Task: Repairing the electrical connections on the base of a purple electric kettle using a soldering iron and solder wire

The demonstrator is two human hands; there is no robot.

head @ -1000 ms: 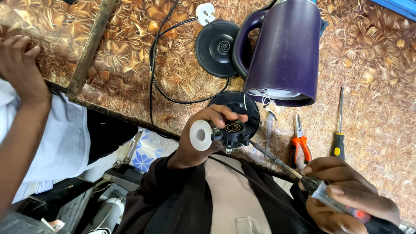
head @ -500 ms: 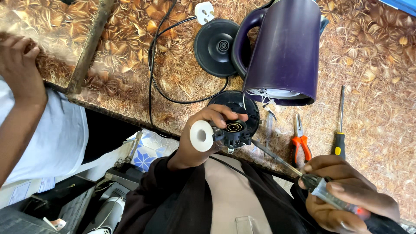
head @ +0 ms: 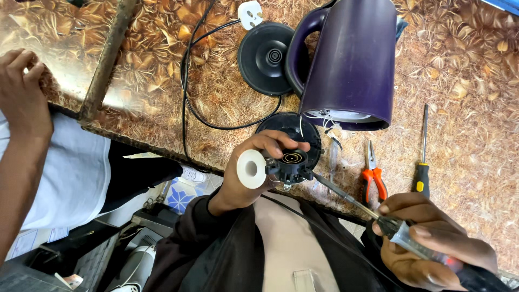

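My left hand grips a small black round connector part with brass rings, and a white roll of tape sits on its fingers. My right hand holds a screwdriver with a clear handle; its shaft tip reaches the black part. Just beyond stands a purple electric kettle, bottom open towards me with loose wires showing. A black round bottom cover lies under the part.
The kettle's black power base with its cord and white plug lies on the patterned brown table. Orange-handled pliers and a black-and-yellow screwdriver lie at right. Another person's hand rests at the left edge.
Nothing has visibly moved apart from a slight shift of the other person's arm at the left.
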